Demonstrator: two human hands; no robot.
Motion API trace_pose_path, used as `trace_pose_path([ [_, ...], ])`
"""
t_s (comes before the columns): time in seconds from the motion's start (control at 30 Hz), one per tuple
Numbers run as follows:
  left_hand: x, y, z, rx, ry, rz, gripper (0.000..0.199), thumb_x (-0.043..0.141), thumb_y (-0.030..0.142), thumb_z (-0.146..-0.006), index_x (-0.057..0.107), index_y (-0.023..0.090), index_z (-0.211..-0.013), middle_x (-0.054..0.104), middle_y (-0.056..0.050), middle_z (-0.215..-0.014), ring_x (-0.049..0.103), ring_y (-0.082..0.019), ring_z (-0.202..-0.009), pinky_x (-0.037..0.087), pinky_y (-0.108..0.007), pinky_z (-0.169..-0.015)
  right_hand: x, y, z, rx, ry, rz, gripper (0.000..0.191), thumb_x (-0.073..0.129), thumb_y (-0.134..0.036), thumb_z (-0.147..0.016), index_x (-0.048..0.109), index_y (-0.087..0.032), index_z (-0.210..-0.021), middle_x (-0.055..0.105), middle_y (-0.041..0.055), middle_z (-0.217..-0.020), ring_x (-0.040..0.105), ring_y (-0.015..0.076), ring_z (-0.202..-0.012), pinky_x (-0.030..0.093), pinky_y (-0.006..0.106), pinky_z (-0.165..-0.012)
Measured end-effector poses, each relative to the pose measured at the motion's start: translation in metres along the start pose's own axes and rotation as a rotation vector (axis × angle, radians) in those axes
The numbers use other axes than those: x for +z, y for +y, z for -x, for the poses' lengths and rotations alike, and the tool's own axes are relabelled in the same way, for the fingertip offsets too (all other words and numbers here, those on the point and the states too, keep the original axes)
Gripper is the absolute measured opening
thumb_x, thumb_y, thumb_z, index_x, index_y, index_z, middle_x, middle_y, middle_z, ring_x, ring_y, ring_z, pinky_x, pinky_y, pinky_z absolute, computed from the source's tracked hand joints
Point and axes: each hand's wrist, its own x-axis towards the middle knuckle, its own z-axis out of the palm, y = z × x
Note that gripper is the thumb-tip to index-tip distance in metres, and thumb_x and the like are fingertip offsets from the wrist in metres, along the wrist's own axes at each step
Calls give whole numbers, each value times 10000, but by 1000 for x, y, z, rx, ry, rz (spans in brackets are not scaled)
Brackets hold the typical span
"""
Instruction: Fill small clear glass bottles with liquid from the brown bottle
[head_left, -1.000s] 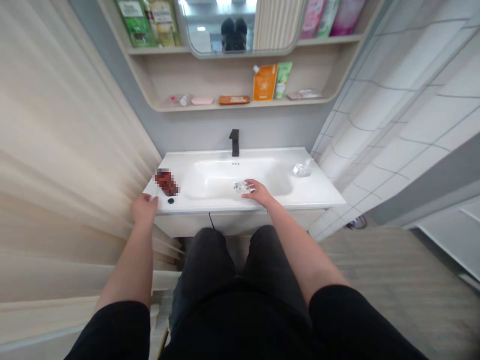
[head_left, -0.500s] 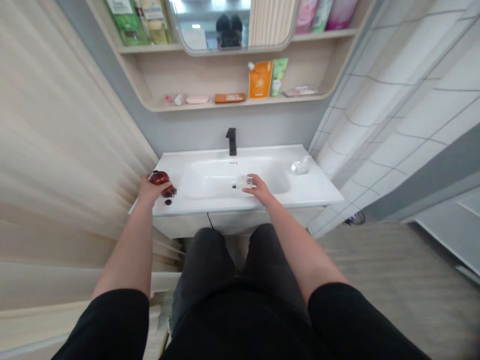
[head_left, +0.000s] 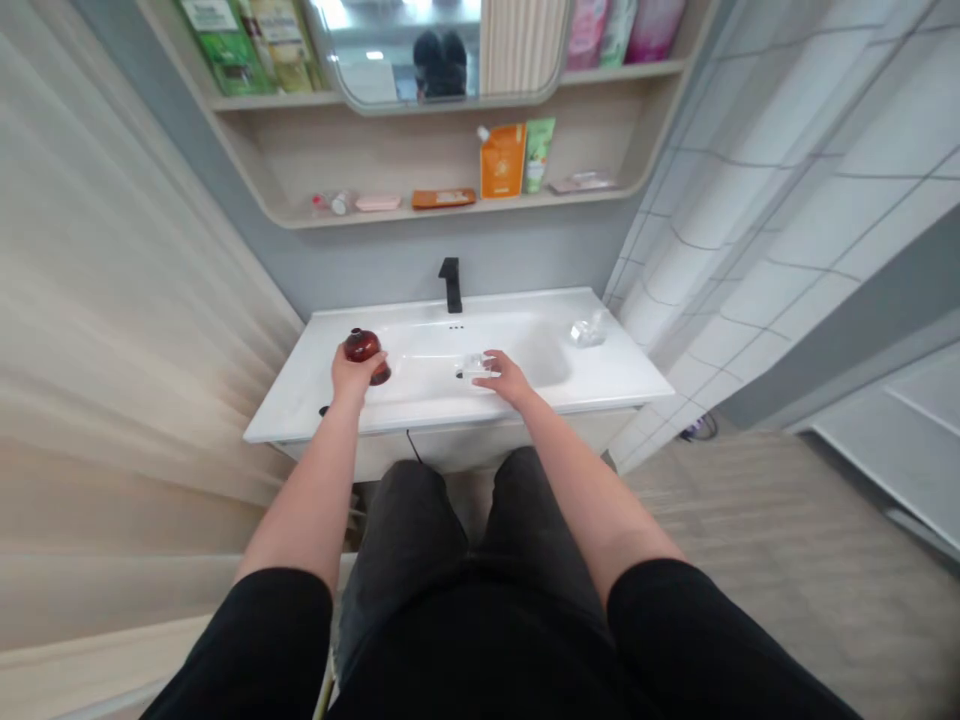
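A rounded dark-red bottle (head_left: 366, 346) was clenched in the left hand (head_left: 348, 378); a clear object (head_left: 477, 366) was touched by the right hand (head_left: 511, 379), grip unclear.

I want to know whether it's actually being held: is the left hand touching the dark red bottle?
Touching: the head view shows the left hand gripping the lower part of the dark red bottle above the basin.

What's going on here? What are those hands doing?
A person is at a white bathroom sink, using both bare hands. Their left hand grips a dark red bottle above the left side of the basin. The fingers of their right hand touch a clear glassy object in the basin. Another clear object sits on the counter to the right, and a black faucet stands behind the basin.
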Motion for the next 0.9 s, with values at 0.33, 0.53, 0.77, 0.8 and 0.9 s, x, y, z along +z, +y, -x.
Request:
trace_pose_path([
  [0.33, 73, 23, 63, 98, -290, -344, 713, 1005, 469, -761, 665, 256, -1350, 812, -122, -1315, 776, -346, -1239, 586, -456, -1105, 8, -6, -11, 180, -76, 219, 792, 1035, -389, -672, 643, -322, -1357, 780, 44, -1205, 786, 242, -1015, 638, 428, -1009],
  [0.53, 74, 34, 76, 200, -390, -581, 710, 928, 543, -863, 614, 254, -1430, 778, -167, -1393, 755, -374, -1291, 574, -437, -1052, 19, -12, -21, 248, -126, 392, 775, 1044, -391, -666, 642, -333, -1326, 796, 25, -1191, 798, 243, -944, 651, 422, -946],
  [0.77, 75, 46, 93, 301, -438, -776, 724, 872, 576, -914, 588, 225, -1481, 749, -201, -1404, 741, -402, -1278, 576, -451, -1019, 27, -18, -11, 60, -121, 539, 841, 1031, -332, -687, 622, -341, -1421, 787, 53, -1337, 776, 307, -1180, 616, 465, -1070],
  [0.8, 76, 47, 94, 303, -441, -784, 712, 867, 571, -919, 589, 223, -1475, 749, -199, -1395, 742, -399, -1269, 577, -449, -1014, 27, -18, -9, 46, -123, 551, 841, 1025, -331, -697, 618, -338, -1433, 786, 60, -1349, 771, 312, -1200, 613, 470, -1079],
  [0.9, 75, 47, 94, 330, -438, -798, 674, 857, 531, -930, 591, 224, -1467, 737, -196, -1408, 728, -395, -1279, 573, -446, -1010, 27, -19, -7, 15, -121, 574, 834, 1015, -338, -721, 610, -327, -1451, 778, 75, -1379, 761, 319, -1232, 609, 479, -1093],
])
